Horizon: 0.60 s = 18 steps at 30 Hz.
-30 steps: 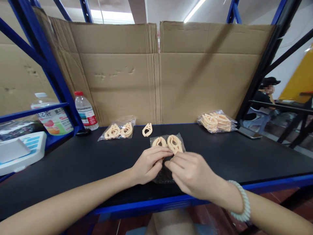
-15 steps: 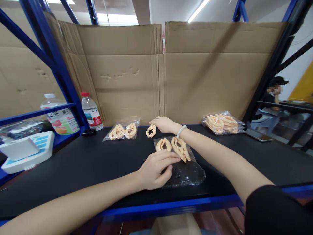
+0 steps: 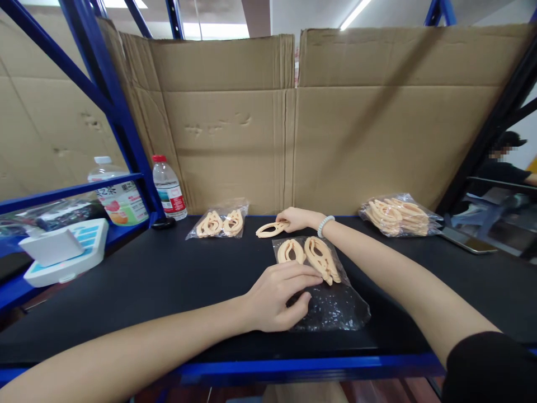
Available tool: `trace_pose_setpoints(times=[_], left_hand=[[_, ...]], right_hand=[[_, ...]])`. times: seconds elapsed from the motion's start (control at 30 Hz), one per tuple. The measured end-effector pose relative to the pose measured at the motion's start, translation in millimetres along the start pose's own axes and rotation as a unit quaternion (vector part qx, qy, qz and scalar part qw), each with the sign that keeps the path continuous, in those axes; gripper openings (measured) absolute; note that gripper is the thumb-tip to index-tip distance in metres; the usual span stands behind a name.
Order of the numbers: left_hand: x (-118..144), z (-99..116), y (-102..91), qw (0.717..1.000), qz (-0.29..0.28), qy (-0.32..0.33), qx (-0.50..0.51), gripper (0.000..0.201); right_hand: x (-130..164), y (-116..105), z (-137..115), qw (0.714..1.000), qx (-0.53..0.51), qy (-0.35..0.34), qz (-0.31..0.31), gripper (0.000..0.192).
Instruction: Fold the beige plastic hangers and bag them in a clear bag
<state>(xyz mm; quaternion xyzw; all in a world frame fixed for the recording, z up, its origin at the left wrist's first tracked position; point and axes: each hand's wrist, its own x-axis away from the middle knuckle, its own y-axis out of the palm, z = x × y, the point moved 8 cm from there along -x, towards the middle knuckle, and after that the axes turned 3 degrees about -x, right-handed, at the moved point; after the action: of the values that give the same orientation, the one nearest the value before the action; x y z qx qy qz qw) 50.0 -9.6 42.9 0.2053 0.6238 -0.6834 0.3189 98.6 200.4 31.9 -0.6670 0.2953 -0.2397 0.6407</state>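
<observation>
My right hand (image 3: 297, 218), with a pale beaded bracelet at the wrist, pinches one end of a beige openwork piece (image 3: 268, 230) that looks like a hair clip. The clip's oval end points left, at the back of the black table. My left hand (image 3: 282, 296) rests on a clear plastic bag (image 3: 335, 313), fingers stretched out and thumb apart. Under its fingertips lies the lower end of a stack of beige clips (image 3: 322, 260). Beside that stack, toward the left, is another beige clip (image 3: 291, 250) in the bag's upper part.
A bag of beige clips (image 3: 220, 222) lies back left; a fuller bag (image 3: 396, 215) is back right, near a phone (image 3: 470, 240). A red-capped water bottle (image 3: 168, 190) and a white-and-blue box (image 3: 67, 252) stand left. Cardboard (image 3: 218, 134) walls the back. A seated person (image 3: 503, 165) is far right.
My right hand has closed on the end of the lone clip, which has turned from upright to lying sideways. My left hand stays on the bag. The camera view has shifted slightly.
</observation>
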Motion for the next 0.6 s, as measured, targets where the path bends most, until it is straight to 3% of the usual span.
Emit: trace_pose_setpoints(times=[0.1, 0.27, 0.33, 0.4, 0.5, 0.6], left_hand=[[-0.9, 0.2, -0.7, 1.0, 0.001, -0.001, -0.004, 0.033], [-1.5, 0.2, -1.3, 1.0, -0.003, -0.002, -0.011, 0.033], [-1.6, -0.2, -2.5, 1.0, -0.001, -0.003, -0.012, 0.034], [-1.9, -0.2, -4.2, 1.0, 0.004, -0.003, -0.012, 0.035], [-2.5, -0.1, -5.9, 1.0, 0.009, -0.003, -0.014, 0.036], [-2.5, -1.5, -7.3, 1.0, 0.013, -0.01, -0.019, 0.037]], right_hand=[[21.7, -7.9, -1.5, 0.997, -0.048, -0.015, 0.053, 0.028], [64.5, -37.2, -2.4, 0.977, -0.083, 0.002, 0.199, 0.031], [89.6, -54.1, -5.2, 0.956, -0.1, 0.019, 0.275, 0.028], [125.3, -75.7, -12.8, 0.912, -0.141, 0.031, 0.383, 0.02], [185.2, -101.0, -45.1, 0.858, -0.167, 0.015, 0.485, 0.012], [238.9, -113.3, -97.4, 0.864, -0.078, 0.023, 0.496, 0.008]])
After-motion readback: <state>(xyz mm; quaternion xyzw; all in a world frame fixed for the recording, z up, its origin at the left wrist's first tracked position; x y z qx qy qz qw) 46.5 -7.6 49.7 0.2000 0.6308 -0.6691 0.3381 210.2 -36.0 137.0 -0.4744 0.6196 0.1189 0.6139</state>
